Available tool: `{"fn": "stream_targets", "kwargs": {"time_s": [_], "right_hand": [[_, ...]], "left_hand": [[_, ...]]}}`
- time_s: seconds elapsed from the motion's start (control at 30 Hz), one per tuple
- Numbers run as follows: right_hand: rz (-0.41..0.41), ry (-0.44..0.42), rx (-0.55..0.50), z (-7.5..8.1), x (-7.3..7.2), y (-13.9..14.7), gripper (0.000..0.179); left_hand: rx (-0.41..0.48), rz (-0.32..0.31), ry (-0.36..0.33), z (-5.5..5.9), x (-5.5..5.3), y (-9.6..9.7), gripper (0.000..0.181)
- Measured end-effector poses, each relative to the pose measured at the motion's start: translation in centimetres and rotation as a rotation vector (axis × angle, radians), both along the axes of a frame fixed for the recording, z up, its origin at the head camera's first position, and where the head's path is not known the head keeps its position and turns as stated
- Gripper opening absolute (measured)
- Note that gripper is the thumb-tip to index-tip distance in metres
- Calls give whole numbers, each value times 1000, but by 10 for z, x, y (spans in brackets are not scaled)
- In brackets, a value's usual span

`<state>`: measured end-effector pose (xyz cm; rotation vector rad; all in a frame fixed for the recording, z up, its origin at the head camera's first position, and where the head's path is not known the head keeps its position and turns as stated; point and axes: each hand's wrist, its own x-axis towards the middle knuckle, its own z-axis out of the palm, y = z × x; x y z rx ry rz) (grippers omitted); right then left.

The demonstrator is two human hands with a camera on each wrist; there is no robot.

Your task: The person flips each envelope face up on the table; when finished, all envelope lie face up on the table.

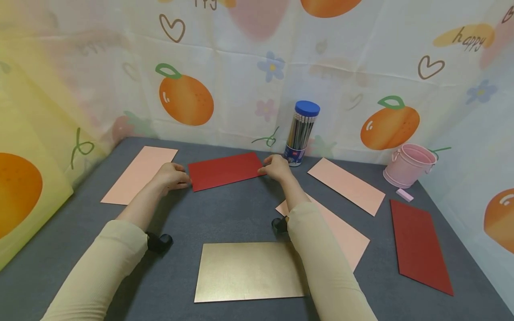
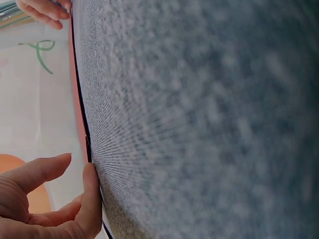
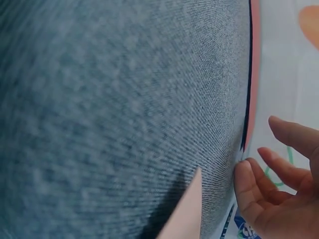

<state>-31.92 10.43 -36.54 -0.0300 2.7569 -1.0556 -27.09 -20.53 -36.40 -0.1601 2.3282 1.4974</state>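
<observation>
A red rectangular board (image 1: 225, 171) lies at the back middle of the dark table, its right end slightly farther back. My left hand (image 1: 170, 177) is at its left end, with the fingertips resting at the corner. At the opposite end, my right hand (image 1: 278, 168) has its fingertips beside the right edge. In the left wrist view, the thumb of the left hand (image 2: 65, 204) stands apart from the finger at the board's edge. The right wrist view shows the right hand (image 3: 284, 184) with loosely bent fingers by the board's end, pinching nothing.
A gold board (image 1: 249, 272) lies in front. Pink boards (image 1: 140, 174) (image 1: 347, 187) (image 1: 341, 232) lie left and right, one partly under the right forearm. A red board (image 1: 419, 245), pink bucket (image 1: 407, 165), pink eraser-like block (image 1: 404, 195) and pencil tub (image 1: 301, 133) stand or lie around.
</observation>
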Motion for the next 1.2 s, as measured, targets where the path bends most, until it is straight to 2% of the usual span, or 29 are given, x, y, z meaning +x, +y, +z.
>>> {"fn": "stream_targets", "kwargs": {"time_s": [0.13, 0.33, 0.7, 1.07, 1.2], "right_hand": [[-6, -9, -3, 0, 0, 1, 44], [33, -1, 43, -1, -1, 0, 45], [45, -16, 23, -3, -1, 1, 44], [0, 3, -29, -5, -1, 2, 38], [-33, -35, -111, -4, -2, 3, 39]], "left_hand": [[33, 4, -8, 0, 0, 2, 71], [88, 20, -27, 0, 1, 4, 69], [152, 65, -90, -1, -1, 6, 68], [88, 22, -6, -3, 1, 7, 63], [64, 31, 13, -3, 1, 8, 64]]}}
